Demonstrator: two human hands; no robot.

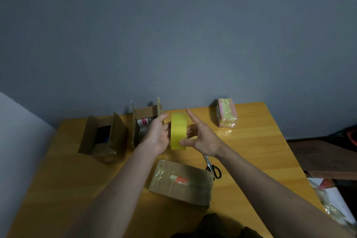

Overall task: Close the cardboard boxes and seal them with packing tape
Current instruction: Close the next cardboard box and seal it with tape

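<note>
Wooden table [260, 141] under grey wall. Yellow tape roll [178, 131] — light, stiff, smooth — grasped on edge between left hand [157, 135] and right hand [202, 138]. Best taken by rim, probably.

Crowded centre and back-left, open wood at the front-left and right.

Both hands [178, 135] are raised over the middle of the worktop [67, 189] with a yellow tape roll [178, 131] upright between them, blocking the way across the centre. Two open boxes [104, 137] with raised flaps stand at the back-left by the wall; a wrapped pink-and-yellow pack [226, 113] sits at the back-right. A closed, taped box [181, 183] lies near the front, with scissors [212, 168] just beside its right end. The front-left and the right side show bare wood.
</note>
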